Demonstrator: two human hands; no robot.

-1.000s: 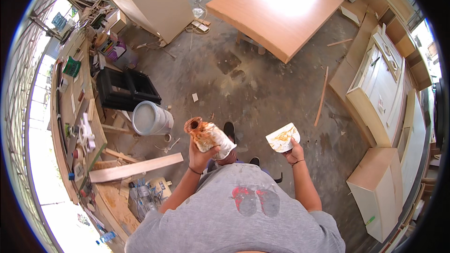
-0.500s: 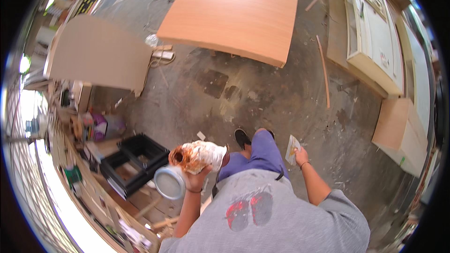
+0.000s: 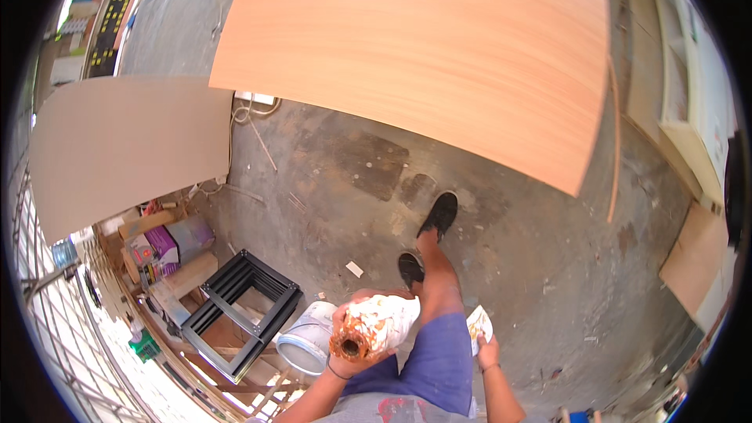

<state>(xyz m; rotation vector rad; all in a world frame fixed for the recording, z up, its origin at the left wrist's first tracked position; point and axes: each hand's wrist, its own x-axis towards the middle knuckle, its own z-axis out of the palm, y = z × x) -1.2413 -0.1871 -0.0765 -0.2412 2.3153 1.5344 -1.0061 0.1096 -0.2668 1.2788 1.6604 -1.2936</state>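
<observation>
My left hand is wrapped round a white can-like container, crusted with brown-orange smears that look like glue. Its dark, round, caked mouth faces down toward me. Low at my right side, my right hand grips a thin, flat white piece with yellowish stains, resembling a spreader. Part of that piece is hidden by the fingers. The two hands are apart, on either side of my legs. Ahead of me lies a large wood-grain panel, its near edge beyond my feet.
A white bucket stands left of the container, beside black frames. Farther left are a purple-and-grey box and a grey-brown board. Pale cabinets line the right side, with a thin wood strip on the floor nearby.
I have stepped forward, and the wood-grain panel is nearer and fills more of the view. The container's mouth has turned from the left toward me. Both hands keep their holds.
</observation>
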